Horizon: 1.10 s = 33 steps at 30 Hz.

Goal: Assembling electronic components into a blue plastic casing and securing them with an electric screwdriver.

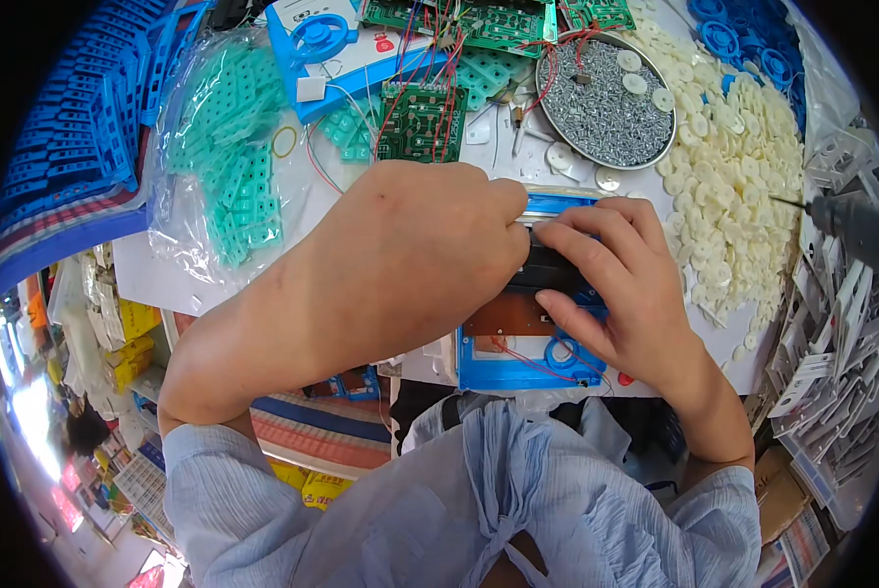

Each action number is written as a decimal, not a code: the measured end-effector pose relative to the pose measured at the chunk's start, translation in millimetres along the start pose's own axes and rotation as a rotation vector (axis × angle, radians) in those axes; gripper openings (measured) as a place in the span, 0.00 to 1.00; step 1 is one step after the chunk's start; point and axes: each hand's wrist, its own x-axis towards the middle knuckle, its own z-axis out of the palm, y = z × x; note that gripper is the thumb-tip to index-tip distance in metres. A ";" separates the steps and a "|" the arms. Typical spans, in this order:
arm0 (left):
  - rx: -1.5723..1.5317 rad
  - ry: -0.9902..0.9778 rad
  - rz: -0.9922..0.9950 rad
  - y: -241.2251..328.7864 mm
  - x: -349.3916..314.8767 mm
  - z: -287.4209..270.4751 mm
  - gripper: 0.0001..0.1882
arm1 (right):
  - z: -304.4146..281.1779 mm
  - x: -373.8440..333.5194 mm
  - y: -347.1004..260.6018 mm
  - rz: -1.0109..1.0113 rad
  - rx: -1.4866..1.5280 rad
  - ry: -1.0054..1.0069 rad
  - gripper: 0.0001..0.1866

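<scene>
Hands met over a blue plastic frame (518,370) that lay flat on the white table (165,279), close to the person's body. The left hand (410,255) covered the frame's upper left part, its fingers (503,211) curled together and pinched at the frame's top edge, though what they gripped was hidden under the knuckles. The right hand (635,294) rested on the frame's right side, its fingers (582,250) pressed down on a dark block (547,269) set in the frame. A brown board (503,316) sat below that block, and thin red wires (533,361) ran across the frame's lower part.

Beyond the hands stood a round metal dish of small screws (596,103), with a heap of cream plastic discs (733,167) to its right. Green circuit boards (422,122) lay behind the left hand, and a clear bag of teal plastic parts (229,157) lay to the left.
</scene>
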 end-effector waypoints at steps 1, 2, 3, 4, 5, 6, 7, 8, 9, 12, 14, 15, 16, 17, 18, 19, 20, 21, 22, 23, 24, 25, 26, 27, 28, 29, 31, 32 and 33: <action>0.004 -0.008 -0.004 -0.2 -0.4 -0.4 0.06 | 1.2 0.3 1.0 0.002 0.003 0.002 0.26; 0.008 -0.017 -0.008 -0.5 -1.0 -1.0 0.06 | 2.0 0.4 1.4 0.003 0.006 0.005 0.26; 0.013 -0.025 -0.012 -0.5 -1.4 -1.7 0.05 | 2.4 0.5 1.3 0.004 0.009 0.006 0.26; 0.014 -0.025 -0.010 -0.6 -1.2 -2.0 0.05 | 2.7 0.7 1.4 0.003 0.013 0.007 0.26; 0.015 -0.026 -0.007 -0.6 -0.9 -2.5 0.05 | 3.0 0.8 1.5 0.002 0.016 0.008 0.26; 0.016 -0.026 -0.006 -0.4 -0.7 -3.1 0.05 | 3.5 0.8 2.1 0.000 0.027 0.009 0.25; 0.024 -0.044 -0.014 -0.1 -0.4 -4.3 0.05 | 4.4 0.6 3.1 -0.001 0.039 0.011 0.25; 0.031 -0.062 -0.022 0.6 -0.3 -5.7 0.05 | 5.6 0.3 4.1 -0.003 0.051 0.013 0.25; 0.039 -0.080 -0.031 1.3 -0.4 -6.4 0.05 | 7.4 -0.1 5.0 -0.023 0.045 0.025 0.24; 0.033 -0.071 -0.031 6.1 -0.9 -8.3 0.04 | 12.0 -1.9 6.9 -0.081 0.008 0.055 0.23; 0.053 -0.098 -0.086 10.8 -1.3 -7.3 0.04 | 13.5 -3.7 9.1 -0.114 -0.039 0.057 0.23; 0.063 -0.110 -0.113 13.1 -2.0 -6.8 0.04 | 13.2 -3.5 8.8 -0.114 -0.054 0.046 0.23; 0.063 -0.110 -0.128 15.4 -3.5 -6.5 0.04 | 12.3 -3.3 7.9 -0.114 -0.068 0.036 0.23; 0.063 -0.109 -0.142 17.7 -5.4 -6.1 0.04 | 11.6 -3.1 7.3 -0.113 -0.082 0.026 0.23; 0.063 -0.108 -0.155 18.7 -6.5 -5.2 0.04 | 11.3 -2.9 7.2 -0.112 -0.082 0.022 0.23; 0.047 -0.079 -0.159 18.5 -7.3 -3.4 0.04 | 11.3 -2.5 7.0 -0.111 -0.082 0.018 0.23; 0.031 -0.050 -0.162 18.1 -8.1 -0.9 0.03 | 11.3 -2.1 6.8 -0.111 -0.082 0.014 0.23; 0.014 -0.021 -0.165 17.8 -8.6 1.3 0.03 | 11.4 -1.5 6.4 -0.107 -0.078 0.012 0.23; -0.007 -0.004 -0.181 17.9 -9.5 2.6 0.03 | 11.8 -0.2 5.7 -0.106 -0.072 0.008 0.23; -0.028 0.013 -0.197 18.1 -10.2 3.8 0.03 | 11.9 0.9 5.0 -0.105 -0.066 0.005 0.23; -0.049 0.030 -0.213 18.1 -10.9 4.9 0.03 | 11.7 1.8 4.1 -0.099 -0.068 -0.008 0.23; -0.083 0.050 -0.219 17.4 -11.4 6.2 0.03 | 10.9 2.3 3.1 -0.092 -0.072 -0.020 0.23; -0.116 0.070 -0.224 16.2 -12.1 7.4 0.03 | 9.9 2.8 2.0 -0.085 -0.077 -0.032 0.24; -0.149 0.090 -0.229 14.6 -12.9 8.4 0.03 | 8.3 3.3 0.1 -0.074 -0.083 -0.051 0.24; -0.190 0.094 -0.234 11.0 -14.4 9.6 0.03 | 6.9 3.7 -2.3 -0.064 -0.088 -0.070 0.25; -0.231 0.098 -0.238 5.6 -15.6 10.7 0.03 | 6.0 4.0 -3.7 -0.054 -0.093 -0.088 0.26; -0.339 0.078 -0.286 -1.7 -13.3 11.0 0.04 | 5.4 4.5 -3.9 -0.054 -0.099 -0.102 0.27; -0.405 0.054 -0.329 -4.0 -10.7 10.2 0.05 | 5.1 4.5 -3.9 -0.054 -0.103 -0.110 0.28; -0.472 0.030 -0.372 -6.1 -8.5 10.2 0.05 | 4.9 4.3 -4.1 -0.050 -0.102 -0.111 0.28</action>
